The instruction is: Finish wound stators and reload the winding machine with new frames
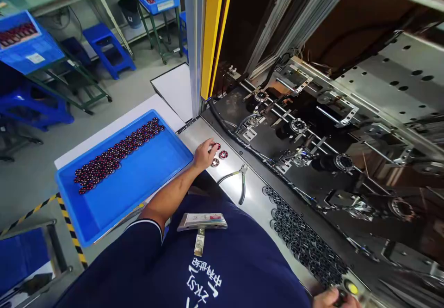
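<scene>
My left hand [204,154] is on the metal ledge [227,171], its fingers closed on a small red-and-black round part [217,146] that looks like a wound motor stator. Beside it lie another red-and-black part [223,154] and a paler round part [215,162]. A pair of cutting pliers [242,178] rests open-jawed a little nearer to me. At the bottom edge, partly cut off, my right hand [331,298] has its fingers around a small black round part [342,296]. Rows of black round parts [301,234] cover the ledge next to that hand.
To the left, a blue tray [138,183] carries a band of red-and-black parts [118,153]. A yellow post [212,40] rises past the ledge. Behind the ledge stands a machine bed [236,109] with rods and fixtures. A yellow button [352,288] sits near my right hand.
</scene>
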A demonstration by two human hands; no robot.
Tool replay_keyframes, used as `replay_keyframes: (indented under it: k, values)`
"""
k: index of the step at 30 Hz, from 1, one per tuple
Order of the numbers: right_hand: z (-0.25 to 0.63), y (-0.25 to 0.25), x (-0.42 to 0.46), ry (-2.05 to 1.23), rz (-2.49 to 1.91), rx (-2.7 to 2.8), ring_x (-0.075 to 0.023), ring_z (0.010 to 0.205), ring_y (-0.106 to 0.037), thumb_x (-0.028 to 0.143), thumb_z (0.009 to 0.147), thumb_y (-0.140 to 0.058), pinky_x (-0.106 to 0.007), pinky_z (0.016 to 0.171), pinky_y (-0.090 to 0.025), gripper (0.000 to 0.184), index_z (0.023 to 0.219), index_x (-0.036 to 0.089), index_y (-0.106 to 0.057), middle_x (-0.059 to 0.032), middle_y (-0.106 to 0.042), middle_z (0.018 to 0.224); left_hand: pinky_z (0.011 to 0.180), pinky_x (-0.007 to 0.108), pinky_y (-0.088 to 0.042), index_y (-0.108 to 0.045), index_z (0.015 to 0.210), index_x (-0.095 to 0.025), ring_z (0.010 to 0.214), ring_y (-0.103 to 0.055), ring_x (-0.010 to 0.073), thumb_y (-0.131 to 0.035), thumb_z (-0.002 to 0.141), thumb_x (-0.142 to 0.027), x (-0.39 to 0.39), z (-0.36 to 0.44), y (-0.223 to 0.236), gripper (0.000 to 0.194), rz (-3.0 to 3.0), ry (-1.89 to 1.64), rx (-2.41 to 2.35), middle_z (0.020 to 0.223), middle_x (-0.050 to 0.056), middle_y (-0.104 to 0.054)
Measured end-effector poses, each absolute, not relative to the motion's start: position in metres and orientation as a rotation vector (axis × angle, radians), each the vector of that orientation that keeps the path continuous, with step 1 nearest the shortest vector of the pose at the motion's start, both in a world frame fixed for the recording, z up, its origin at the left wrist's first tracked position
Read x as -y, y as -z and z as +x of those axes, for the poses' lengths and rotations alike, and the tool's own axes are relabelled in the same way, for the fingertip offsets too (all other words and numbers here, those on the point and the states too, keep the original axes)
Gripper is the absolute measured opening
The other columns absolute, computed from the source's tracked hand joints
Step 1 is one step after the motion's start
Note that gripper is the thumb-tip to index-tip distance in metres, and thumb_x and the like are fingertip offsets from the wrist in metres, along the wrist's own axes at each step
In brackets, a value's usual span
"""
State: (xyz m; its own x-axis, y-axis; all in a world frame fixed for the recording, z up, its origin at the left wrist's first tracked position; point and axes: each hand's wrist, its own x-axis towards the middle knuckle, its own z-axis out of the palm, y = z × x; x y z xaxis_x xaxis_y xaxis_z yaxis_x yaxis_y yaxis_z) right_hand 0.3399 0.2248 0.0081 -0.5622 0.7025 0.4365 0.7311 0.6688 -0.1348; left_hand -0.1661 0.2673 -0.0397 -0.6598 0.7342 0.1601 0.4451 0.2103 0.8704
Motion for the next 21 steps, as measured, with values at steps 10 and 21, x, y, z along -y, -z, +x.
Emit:
replay_keyframes:
  k: [10,21]
  values:
    - [0.364,0.020,-0.221,0.515,-1.434,2.012,-0.0412,0.088,-0.062,0.035,0.092,-0.049,-0.053,0.065,-0.049,0.051,0.137,0.012,-0.056,-0.0193,-0.063,0.095,0.094,0.045,-0.055,-0.063,0.118,-0.015,0.102,-0.068,0.0207,-0.054,0.098,-0.044,-0.263,-0.167,0.024,0.036,1.185,-1.356,-2.253,0.110,0.009,-0.070]
    - [0.368,0.031,-0.214,0.426,-1.947,1.734,-0.0325,0.099,-0.064,0.056,0.102,-0.030,-0.048,0.087,-0.055,0.060,0.110,0.009,-0.066,-0.0212,-0.066,0.106,0.091,0.044,-0.054,-0.064,0.119,-0.014,0.096,-0.069,0.0290,-0.041,0.089,-0.058,-0.264,-0.174,0.017,0.058,1.211,-1.193,-2.362,0.105,0.015,-0.072]
